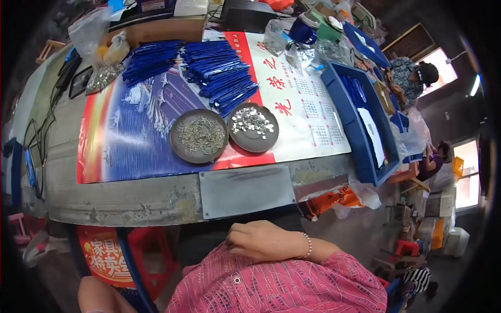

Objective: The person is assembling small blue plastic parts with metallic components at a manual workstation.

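My right hand [263, 240], with a beaded bracelet [308, 244] on its wrist, lies across the front of my pink patterned shirt [276, 284] just below the table edge. Its fingers are curled in, and whatever they might hold is hidden. Of my left arm only a bare part [102, 296] shows at the lower left; the left hand is out of the picture. On the table ahead stand two round dishes: one dish [177, 151] with many small thin metal pieces, the other dish [253, 145] with shiny flat silver bits. Behind them lie bundles of slim blue pieces [214, 68].
A poster with calendar grids [308, 141] covers much of the table. At the right edge sits a long blue tray [373, 169]. Plastic bags [107, 75] of small parts lie at the far left. A red stool [151, 250] stands below. Co-workers [412, 78] sit farther right.
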The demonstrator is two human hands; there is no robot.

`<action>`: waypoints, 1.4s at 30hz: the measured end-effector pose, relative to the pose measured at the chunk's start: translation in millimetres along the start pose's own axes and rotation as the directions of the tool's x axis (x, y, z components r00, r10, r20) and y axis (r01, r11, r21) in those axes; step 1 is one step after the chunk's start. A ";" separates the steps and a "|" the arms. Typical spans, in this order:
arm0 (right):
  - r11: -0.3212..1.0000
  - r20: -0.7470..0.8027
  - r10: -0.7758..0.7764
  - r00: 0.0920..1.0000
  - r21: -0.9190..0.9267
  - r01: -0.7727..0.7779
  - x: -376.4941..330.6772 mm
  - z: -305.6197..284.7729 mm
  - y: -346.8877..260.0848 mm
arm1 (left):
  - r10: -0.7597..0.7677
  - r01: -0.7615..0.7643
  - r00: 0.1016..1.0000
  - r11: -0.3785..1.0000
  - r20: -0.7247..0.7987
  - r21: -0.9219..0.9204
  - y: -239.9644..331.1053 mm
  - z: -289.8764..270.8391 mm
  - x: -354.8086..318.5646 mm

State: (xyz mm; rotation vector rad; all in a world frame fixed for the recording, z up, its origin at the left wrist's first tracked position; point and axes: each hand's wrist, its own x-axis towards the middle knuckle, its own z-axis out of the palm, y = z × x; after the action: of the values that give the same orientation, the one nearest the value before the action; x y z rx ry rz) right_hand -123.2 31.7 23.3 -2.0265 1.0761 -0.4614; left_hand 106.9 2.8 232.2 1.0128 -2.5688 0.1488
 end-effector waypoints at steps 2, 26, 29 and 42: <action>0.999 -0.032 0.043 0.999 0.003 -0.043 -3.5 -19.1 0.5 | 0.041 -0.044 0.998 0.998 -0.052 -0.043 -1.9 3.2 1.2; 0.975 -0.783 -0.018 0.622 -0.153 -0.164 -13.7 -29.1 59.8 | -0.168 0.155 0.979 0.981 -0.112 -0.115 -228.5 339.2 176.5; 0.975 -0.768 -0.039 0.639 -0.170 -0.146 -14.5 -31.2 59.4 | -0.162 0.154 0.986 0.974 -0.034 -0.167 -225.0 333.7 179.8; 0.984 -0.727 0.180 0.663 0.122 -0.134 -20.4 -34.0 57.1 | -0.278 0.204 0.956 0.856 -0.090 -0.475 -182.7 278.5 121.6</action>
State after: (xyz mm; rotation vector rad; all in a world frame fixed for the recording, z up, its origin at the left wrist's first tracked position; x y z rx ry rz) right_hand -186.5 13.1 1.3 -1.6727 1.6718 -1.2810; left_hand 64.4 -273.4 13.9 1.0695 -2.1548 -0.4190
